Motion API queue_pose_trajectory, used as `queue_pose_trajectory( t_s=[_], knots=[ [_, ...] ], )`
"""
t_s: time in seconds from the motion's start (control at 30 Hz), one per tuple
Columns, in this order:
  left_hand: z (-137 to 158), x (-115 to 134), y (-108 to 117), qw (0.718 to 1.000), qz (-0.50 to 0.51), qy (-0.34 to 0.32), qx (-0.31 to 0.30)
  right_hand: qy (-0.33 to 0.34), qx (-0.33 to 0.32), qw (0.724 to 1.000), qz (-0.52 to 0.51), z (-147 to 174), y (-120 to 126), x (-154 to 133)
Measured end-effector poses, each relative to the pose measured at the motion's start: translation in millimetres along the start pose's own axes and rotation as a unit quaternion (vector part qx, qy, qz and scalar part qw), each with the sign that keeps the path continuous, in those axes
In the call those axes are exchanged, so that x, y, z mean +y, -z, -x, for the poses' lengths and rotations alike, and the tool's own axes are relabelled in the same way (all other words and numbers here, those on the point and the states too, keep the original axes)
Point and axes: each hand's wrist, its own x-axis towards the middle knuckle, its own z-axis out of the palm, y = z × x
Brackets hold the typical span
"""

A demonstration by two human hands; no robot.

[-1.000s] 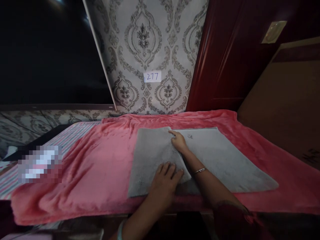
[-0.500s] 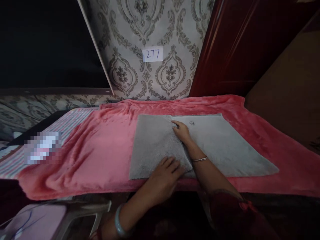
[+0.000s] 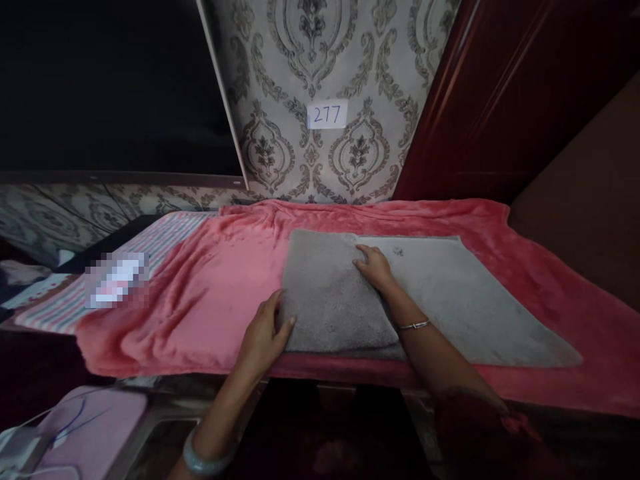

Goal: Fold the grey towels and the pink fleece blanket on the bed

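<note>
A grey plush towel (image 3: 465, 300) lies flat on a pink blanket (image 3: 220, 300). Its left part is a folded-over darker flap (image 3: 333, 300), whose edge runs down the middle. My left hand (image 3: 263, 337) is at the flap's left edge, thumb and fingers apart, the thumb touching the grey cloth. Resting near the top of the flap's right edge is my right hand (image 3: 375, 267), its index finger and thumb apart. A small dark emblem (image 3: 398, 251) shows on the towel just beyond this hand.
A striped cloth (image 3: 165, 247) sticks out at the left, with a blurred item (image 3: 117, 280) on it. Behind stands a large dark screen (image 3: 115, 87). A dark red wooden panel (image 3: 500, 100) is at the right. A pink-seated stool (image 3: 95, 427) is at lower left.
My left hand has moved left from the flap's lower middle to its left edge. My right hand stays near the fold edge. The view has shifted slightly left.
</note>
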Motion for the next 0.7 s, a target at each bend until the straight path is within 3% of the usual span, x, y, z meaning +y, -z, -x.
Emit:
queue_pose_trajectory(
  t_s=[0.17, 0.33, 0.5, 0.7],
  knots=[
    [-2.5, 3.1, 4.9, 0.995, 0.009, 0.076, -0.062, 0.046, -0.018, 0.999, 0.018, -21.1, 5.9, -13.0],
    [0.2, -3.3, -4.6, 0.989, 0.121, 0.08, -0.027, 0.114, -0.085, 0.99, 0.018, -64.8, -15.7, -50.1],
    [4.1, -7.7, -11.5, 0.977, 0.195, 0.086, -0.029, 0.122, -0.136, 0.983, 0.014, -93.0, -40.7, -72.6],
    [7.9, -6.1, -17.0, 0.978, 0.186, 0.089, -0.043, 0.112, -0.192, 0.974, 0.032, -113.7, -42.0, -70.2]
  ],
)
